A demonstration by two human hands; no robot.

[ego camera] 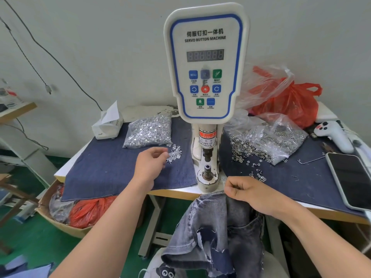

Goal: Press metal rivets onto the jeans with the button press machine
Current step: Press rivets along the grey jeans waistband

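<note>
The white servo button machine (204, 63) stands at the table's middle, its lower die (207, 171) bare under the punch. Grey jeans (218, 231) hang from the table's front edge over my lap. My right hand (247, 194) grips the jeans' top edge just right of the die. My left hand (151, 164) hovers over the blue denim mat, fingertips curled at a small loose heap of silver rivet pins (174, 154); whether it pinches one is unclear.
A clear bag of silver pins (149, 131) lies behind my left hand. An open bag of rivet caps (267, 139) spills right of the machine. A phone (353, 179), a white handle-shaped device (335, 133), a tissue box (107, 125) and red plastic bags (287, 101) crowd the table.
</note>
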